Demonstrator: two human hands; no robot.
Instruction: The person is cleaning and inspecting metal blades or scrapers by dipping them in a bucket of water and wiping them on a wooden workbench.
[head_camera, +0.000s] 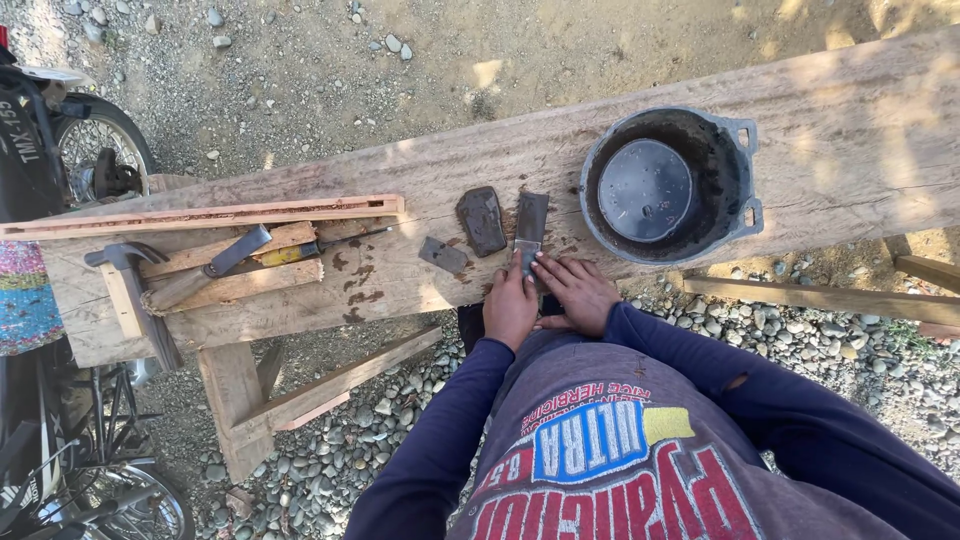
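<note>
Flat metal blade (530, 228) lies near the middle of the frame on the rough wooden table (860, 140), its long axis running away from me, and both my hands sit at its near end. My left hand (511, 308) is pressed on the near edge of the plank with its fingers curled over the blade's end; whether that grip truly clamps the blade or only presses on it I cannot tell. My right hand (575, 292) lies just beside it, fingers spread and flat, fingertips touching the blade's lower end, grasping nothing. Just left of the blade rests a dark sharpening stone (482, 220), and lower left of that a smaller grey flat piece (444, 256), both on wet, stained wood. To the right of the blade, near but apart, stands a black round pot (670, 185) with a dark disc in its bottom. Toward the left of the frame lie a wooden-handled hatchet (205, 270), a yellow-handled screwdriver (310, 248), a hammer (125, 285) and a long reddish strip of wood (200, 215). Gravel (790, 340) covers the ground below, and a motorcycle (60, 150) stands at the far left edge.
</note>
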